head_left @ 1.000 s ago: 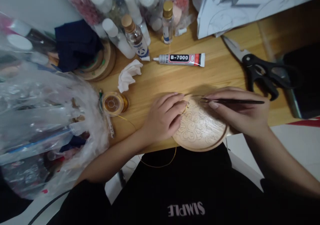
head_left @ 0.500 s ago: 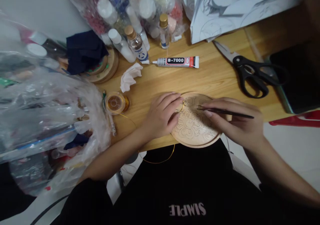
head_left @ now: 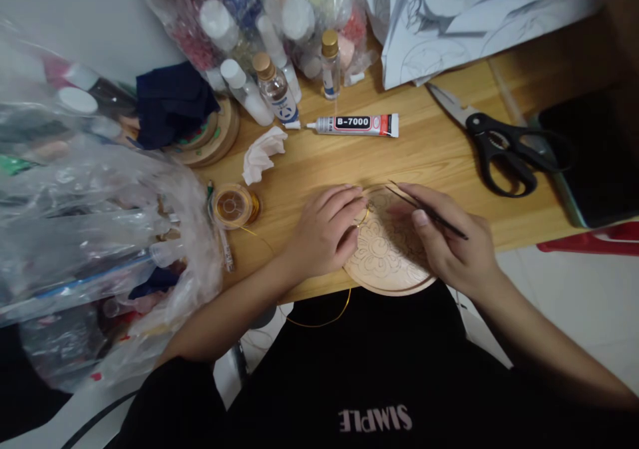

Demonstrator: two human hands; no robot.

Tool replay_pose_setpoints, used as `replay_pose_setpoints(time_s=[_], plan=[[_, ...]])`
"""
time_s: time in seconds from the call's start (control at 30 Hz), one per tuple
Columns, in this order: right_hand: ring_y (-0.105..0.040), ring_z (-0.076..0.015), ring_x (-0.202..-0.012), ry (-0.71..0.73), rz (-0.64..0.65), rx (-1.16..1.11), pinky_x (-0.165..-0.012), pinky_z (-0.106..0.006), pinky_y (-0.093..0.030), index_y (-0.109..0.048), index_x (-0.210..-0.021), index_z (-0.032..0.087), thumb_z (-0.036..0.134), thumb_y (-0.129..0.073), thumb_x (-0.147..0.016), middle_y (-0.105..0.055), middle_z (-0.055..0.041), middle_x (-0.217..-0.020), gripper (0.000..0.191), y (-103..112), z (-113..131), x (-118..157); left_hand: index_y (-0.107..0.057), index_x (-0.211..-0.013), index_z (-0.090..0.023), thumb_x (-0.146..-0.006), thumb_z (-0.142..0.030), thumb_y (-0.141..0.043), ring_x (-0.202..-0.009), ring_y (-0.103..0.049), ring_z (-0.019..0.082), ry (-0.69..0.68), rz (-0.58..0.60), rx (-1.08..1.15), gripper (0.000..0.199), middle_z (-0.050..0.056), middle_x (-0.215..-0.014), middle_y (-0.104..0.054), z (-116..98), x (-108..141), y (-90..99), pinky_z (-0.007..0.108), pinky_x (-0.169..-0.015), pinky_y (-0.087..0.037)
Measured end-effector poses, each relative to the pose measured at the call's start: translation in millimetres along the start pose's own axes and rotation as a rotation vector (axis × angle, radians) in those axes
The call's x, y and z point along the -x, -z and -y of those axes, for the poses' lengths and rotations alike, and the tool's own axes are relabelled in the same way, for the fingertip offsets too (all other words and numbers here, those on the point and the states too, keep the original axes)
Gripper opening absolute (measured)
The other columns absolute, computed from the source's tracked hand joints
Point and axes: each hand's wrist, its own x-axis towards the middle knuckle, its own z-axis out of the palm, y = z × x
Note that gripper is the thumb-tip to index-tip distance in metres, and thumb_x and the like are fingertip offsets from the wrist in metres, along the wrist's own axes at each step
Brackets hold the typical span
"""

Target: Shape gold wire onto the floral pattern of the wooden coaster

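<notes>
Head view: bare hands at a wooden table [head_left: 299, 163], with a round board [head_left: 382, 246] bearing flower outlines at its near edge — set close to the body, presumably for easy reach.
Round board: between the hands, its left rim under the left fingers, its right side partly hidden by the other hand; the near rim seems to jut past the table.
Left hand [head_left: 327, 229]: fingers together, slightly bent, laid over the rim, apparently to steady it (whether they also pinch the wire, I cannot tell).
Right hand [head_left: 454, 243]: grips dark tweezers [head_left: 439, 217] between thumb and fingers — likely for fine control — with the tips parted above the board's far part.
Golden wire [head_left: 319, 326]: from the spool [head_left: 234, 207] beneath the left forearm, hanging slack below the table edge, perhaps to avoid tugging; a curl shows beside the left fingertips.
B-7000 tube [head_left: 357, 125], scissors [head_left: 499, 146]: beyond the board and off to the right, probably so placed to leave the hands room.
</notes>
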Motion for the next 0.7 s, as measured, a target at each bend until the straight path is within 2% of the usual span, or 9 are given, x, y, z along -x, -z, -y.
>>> replay_pose_setpoints(time_s=[0.13, 0.3, 0.53, 0.7], plan=[[-0.065, -0.0188, -0.115, 0.113, 0.069, 0.083, -0.095, -0.032, -0.056, -0.045, -0.145, 0.026, 0.019, -0.049, -0.095, -0.064, -0.0061, -0.13, 0.05, -2.5, -1.5, -5.1, -0.057, -0.119, -0.01, -0.084, -0.012, -0.056, -0.123, -0.053, 0.029, -0.032, -0.036, -0.017, 0.035, 0.018, -0.127, -0.059, 0.9, 1.2, -1.2, 0.052, -0.102, -0.049], [-0.064, -0.0206, -0.113, 0.23, 0.141, 0.15, -0.093, -0.036, -0.056, -0.042, -0.146, 0.023, 0.02, -0.047, -0.096, -0.066, -0.0083, -0.125, 0.051, -5.4, -3.7, -11.8, -0.063, -0.107, -0.012, -0.084, -0.01, -0.056, -0.127, -0.051, 0.03, -0.052, -0.043, -0.012, 0.023, 0.018, -0.13, -0.056, 1.2, 2.6, -0.9, 0.053, -0.102, -0.049], [-0.064, -0.0219, -0.11, 0.236, 0.146, 0.185, -0.09, -0.038, -0.057, -0.04, -0.147, 0.027, 0.022, -0.047, -0.096, -0.067, -0.0072, -0.119, 0.052, -9.7, -8.8, -9.8, -0.066, -0.107, -0.014, -0.084, -0.011, -0.056, -0.128, -0.049, 0.03, -0.026, 0.005, -0.026, 0.025, 0.016, -0.133, -0.056, 0.5, 3.2, 0.1, 0.055, -0.102, -0.048], [-0.063, -0.0238, -0.113, 0.191, 0.164, 0.184, -0.091, -0.04, -0.056, -0.041, -0.147, 0.027, 0.024, -0.047, -0.096, -0.067, -0.0073, -0.121, 0.052, -10.0, -10.2, -6.9, -0.067, -0.106, -0.013, -0.083, -0.009, -0.056, -0.129, -0.048, 0.03, -0.022, 0.017, -0.024, 0.026, 0.017, -0.132, -0.057, 0.1, 3.3, 2.1, 0.054, -0.103, -0.048]])
